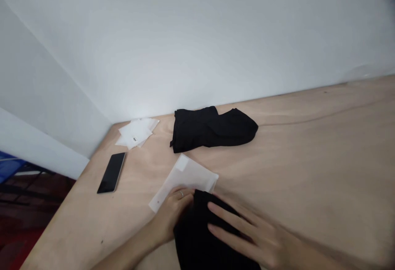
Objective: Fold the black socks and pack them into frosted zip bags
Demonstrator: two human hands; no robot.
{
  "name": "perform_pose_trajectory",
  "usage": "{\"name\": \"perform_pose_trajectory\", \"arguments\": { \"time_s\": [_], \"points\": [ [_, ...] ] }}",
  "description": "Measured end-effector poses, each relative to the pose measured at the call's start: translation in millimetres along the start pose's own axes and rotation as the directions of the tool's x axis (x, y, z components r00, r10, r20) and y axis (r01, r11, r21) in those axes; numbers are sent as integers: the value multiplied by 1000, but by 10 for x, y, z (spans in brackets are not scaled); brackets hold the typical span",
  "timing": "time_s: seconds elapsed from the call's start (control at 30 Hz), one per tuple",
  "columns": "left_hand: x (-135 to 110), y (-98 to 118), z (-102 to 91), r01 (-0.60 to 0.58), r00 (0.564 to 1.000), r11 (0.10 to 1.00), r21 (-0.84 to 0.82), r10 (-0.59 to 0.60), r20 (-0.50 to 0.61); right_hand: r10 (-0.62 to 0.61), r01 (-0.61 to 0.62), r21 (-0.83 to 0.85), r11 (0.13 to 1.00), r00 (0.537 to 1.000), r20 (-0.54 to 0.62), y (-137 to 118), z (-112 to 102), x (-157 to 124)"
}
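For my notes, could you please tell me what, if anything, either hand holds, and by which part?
The left hand seems to grip the near black cloth by its far left corner; the right hand rests, fingers spread, on its right side.

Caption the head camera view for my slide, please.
Left hand and right hand on black cloth, a translucent bag partly behind it, smartphone off left, on a wooden tabletop.

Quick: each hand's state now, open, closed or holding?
Left hand: curled at the near cloth's edge; whether it grips can't be told.
Right hand: open, spread on the same cloth.
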State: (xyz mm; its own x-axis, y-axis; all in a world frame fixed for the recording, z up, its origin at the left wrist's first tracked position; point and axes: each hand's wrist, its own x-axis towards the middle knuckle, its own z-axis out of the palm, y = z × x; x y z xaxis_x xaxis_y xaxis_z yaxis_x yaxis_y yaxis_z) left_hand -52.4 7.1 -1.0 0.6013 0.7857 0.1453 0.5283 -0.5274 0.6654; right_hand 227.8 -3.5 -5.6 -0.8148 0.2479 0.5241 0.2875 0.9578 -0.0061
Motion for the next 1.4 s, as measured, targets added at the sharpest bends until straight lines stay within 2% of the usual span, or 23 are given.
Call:
{"name": "perform_pose_trajectory", "arguments": {
  "time_s": [0.1,0.17,0.37,0.47,0.6,0.73,0.83,0.93,1.07,1.2,1.27,1.4],
  "points": [
    [-21,-20,26,74,997,996,-52,-75,-32,57,-63,75,995,995,80,26,284,-49],
    [-36,-18,56,123,988,987,-100,-132,-84,58,-72,99,992,988,141,43,361,-86],
    [-32,49,79,150,961,965,-216,-193,-197,-14,-4,129,992,990,139,54,259,-84],
    [-32,76,44,101,975,973,-206,-137,-172,-31,19,107,994,993,114,73,286,-23],
    [-45,75,-6,36,987,992,-120,-54,-151,-21,22,43,999,1000,-23,182,393,42],
    [-45,51,-29,5,988,1000,-25,-9,-155,53,-53,-16,998,998,21,280,446,37],
    [-40,31,-19,-23,986,1000,16,26,-164,96,-97,-25,995,995,-35,267,470,30],
    [-40,18,0,-37,987,998,43,43,-152,64,-67,-24,997,990,-130,232,460,86],
    [-42,1,17,-51,991,994,96,62,-116,-72,58,-122,991,991,-112,260,388,233],
    [-30,-38,27,-60,982,991,118,80,-173,7,-36,-230,973,992,-127,306,372,310],
    [-21,-43,19,-70,972,987,148,101,-213,59,-74,-242,967,996,-71,302,377,294],
    [-32,18,-26,-56,964,950,306,132,-231,93,-72,-162,984,987,129,234,321,194]
  ]
}}
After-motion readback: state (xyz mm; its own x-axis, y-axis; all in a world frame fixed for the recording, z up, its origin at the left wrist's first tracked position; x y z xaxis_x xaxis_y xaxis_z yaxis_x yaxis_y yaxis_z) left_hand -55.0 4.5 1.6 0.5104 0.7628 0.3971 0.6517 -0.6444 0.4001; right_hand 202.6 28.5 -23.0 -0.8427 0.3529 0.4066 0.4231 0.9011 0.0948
